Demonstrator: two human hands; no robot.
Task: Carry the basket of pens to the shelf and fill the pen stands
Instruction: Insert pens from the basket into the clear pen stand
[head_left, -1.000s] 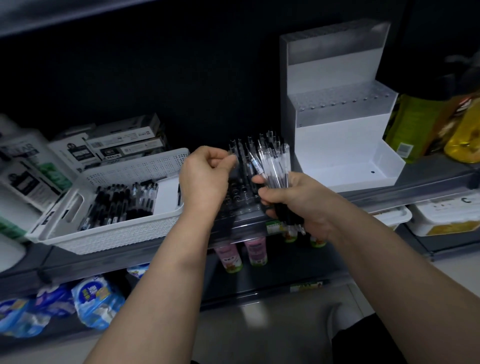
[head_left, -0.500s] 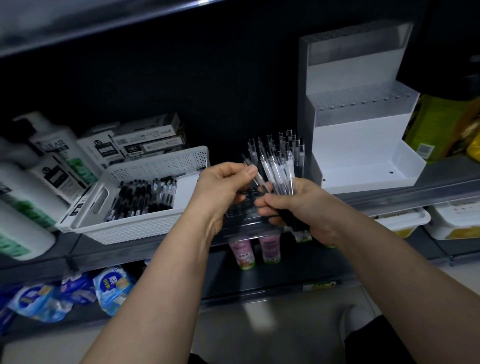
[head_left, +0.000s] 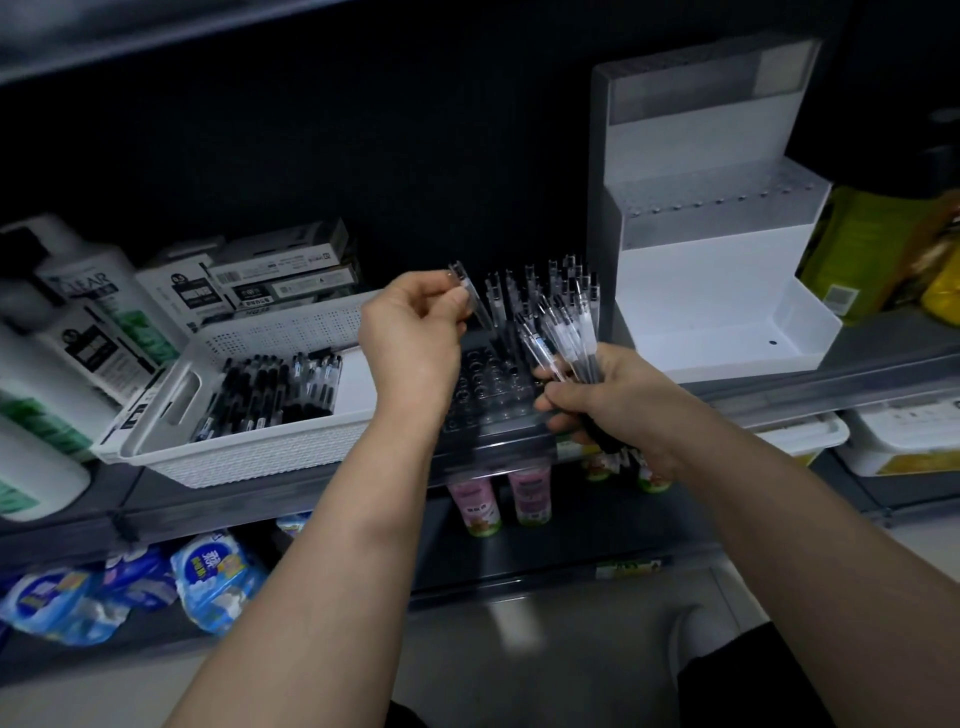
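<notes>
A white perforated basket (head_left: 270, 457) with several black pens (head_left: 270, 395) sits on the shelf at left. A dark clear pen stand (head_left: 488, 395) with rows of holes stands in the middle, several pens upright in its back rows (head_left: 550, 280). My left hand (head_left: 415, 343) pinches a single clear pen (head_left: 470, 299) above the stand. My right hand (head_left: 613, 400) grips a bundle of clear pens (head_left: 563, 332) at the stand's right side. A taller white tiered pen stand (head_left: 717, 291) stands to the right with no pens in it.
Boxes of pens (head_left: 280, 275) are stacked behind the basket, and white bottles (head_left: 62, 332) stand at far left. Yellow-green packets (head_left: 883, 249) sit at far right. The lower shelf holds small pink bottles (head_left: 498, 499), blue packs (head_left: 208, 582) and white tubs (head_left: 904, 441).
My left hand has drawn one pen out of the bundle and lifted it up and to the left. My right hand keeps its hold on the bundle.
</notes>
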